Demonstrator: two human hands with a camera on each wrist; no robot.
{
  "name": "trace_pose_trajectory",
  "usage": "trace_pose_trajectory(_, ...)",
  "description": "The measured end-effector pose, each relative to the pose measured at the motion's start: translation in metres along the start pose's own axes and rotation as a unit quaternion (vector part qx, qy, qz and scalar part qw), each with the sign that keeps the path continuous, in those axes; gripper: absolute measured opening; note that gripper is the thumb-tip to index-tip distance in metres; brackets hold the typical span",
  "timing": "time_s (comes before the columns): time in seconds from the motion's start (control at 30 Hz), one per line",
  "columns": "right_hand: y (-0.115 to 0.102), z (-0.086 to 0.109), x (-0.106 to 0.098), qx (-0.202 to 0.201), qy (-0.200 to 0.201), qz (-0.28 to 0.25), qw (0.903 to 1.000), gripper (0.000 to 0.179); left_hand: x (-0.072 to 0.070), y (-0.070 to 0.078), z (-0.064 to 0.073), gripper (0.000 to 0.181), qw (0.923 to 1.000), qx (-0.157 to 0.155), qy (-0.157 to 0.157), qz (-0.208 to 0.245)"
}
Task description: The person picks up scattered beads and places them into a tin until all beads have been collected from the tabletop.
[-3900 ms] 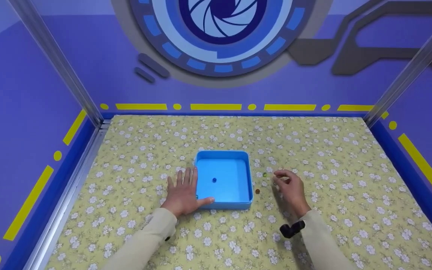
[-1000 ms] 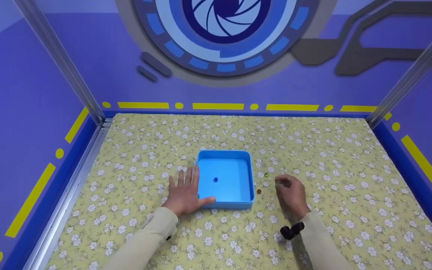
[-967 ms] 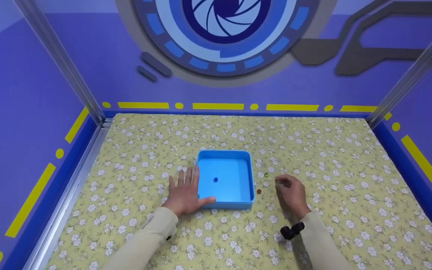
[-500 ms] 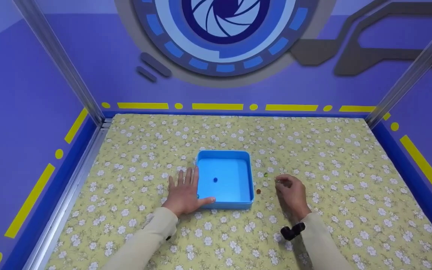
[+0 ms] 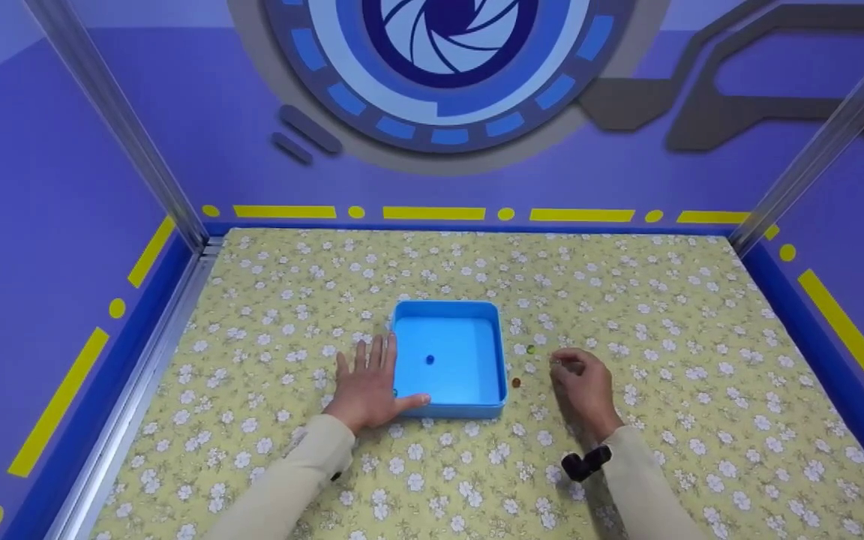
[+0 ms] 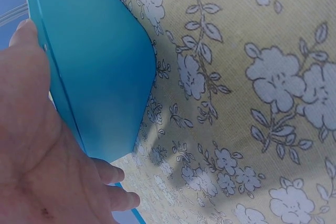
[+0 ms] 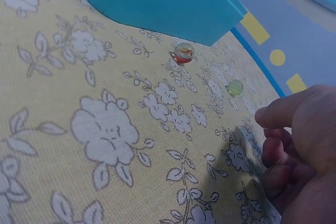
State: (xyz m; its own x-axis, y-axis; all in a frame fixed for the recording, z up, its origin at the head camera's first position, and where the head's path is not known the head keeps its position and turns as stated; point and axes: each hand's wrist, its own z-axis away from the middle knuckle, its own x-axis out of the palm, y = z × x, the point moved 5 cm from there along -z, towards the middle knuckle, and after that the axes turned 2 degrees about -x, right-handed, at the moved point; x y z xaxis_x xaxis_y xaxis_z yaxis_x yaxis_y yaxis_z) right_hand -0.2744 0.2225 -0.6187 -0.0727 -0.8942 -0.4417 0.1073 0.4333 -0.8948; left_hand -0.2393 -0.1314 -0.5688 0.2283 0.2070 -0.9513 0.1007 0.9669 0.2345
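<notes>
Spread left hand (image 5: 366, 388) touches blue box (image 5: 466, 367); right hand (image 5: 588, 388) curled.

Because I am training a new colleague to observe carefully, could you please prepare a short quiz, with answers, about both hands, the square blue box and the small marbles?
1. A round, see-through green marble and a round, see-through reddish-orange marble lie on the yellow flowered cloth. Which is nearer to the right hand?

2. True or false: a small, round, dark-blue marble lies inside the square, plastic-looking blue box.

3. Complete: the hand with straight fingers, which touches the box, is the person's ___ hand.

Key:
1. The green marble.
2. True; it lies on the box's floor, apart from the walls.
3. Left hand.
</notes>
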Motion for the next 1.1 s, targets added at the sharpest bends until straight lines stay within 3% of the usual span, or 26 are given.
trace_pose_trajectory(0.33,-0.003,0.001,-0.001,0.003,0.005,-0.005,1.0,0.023,0.0,-0.001,0.001,0.116,0.9999,0.002,-0.002,0.017)
trace_pose_trajectory(1.1,-0.014,0.004,0.0,0.008,-0.012,-0.034,0.9993,0.024,0.002,-0.001,-0.001,0.116,1.0,-0.003,-0.002,0.004)
